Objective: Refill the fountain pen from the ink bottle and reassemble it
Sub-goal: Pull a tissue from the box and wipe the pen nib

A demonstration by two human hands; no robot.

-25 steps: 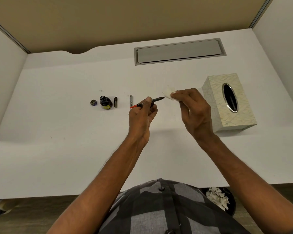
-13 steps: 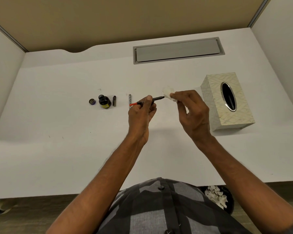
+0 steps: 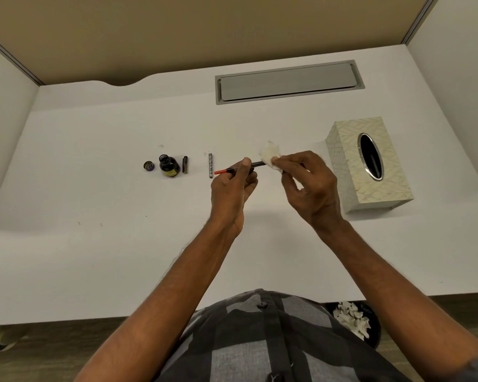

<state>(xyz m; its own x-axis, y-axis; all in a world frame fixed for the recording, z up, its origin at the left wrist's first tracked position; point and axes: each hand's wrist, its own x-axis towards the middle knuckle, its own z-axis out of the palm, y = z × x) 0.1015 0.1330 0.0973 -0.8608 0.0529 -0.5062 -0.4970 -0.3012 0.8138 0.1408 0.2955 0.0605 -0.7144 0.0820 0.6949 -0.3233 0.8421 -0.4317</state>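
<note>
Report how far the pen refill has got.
Done: ink bottle open, its cap beside it; pen apart. In hand: left hand holds the pen section; right hand wipes its tip with tissue. Left: refit the patterned barrel and dark cap, close bottle.

The tissue (image 3: 271, 158) in my right hand (image 3: 309, 186) covers the pen's (image 3: 233, 170) nib end; my left hand (image 3: 232, 188) hides its middle. The ink bottle's (image 3: 168, 166) label is unreadable.
</note>
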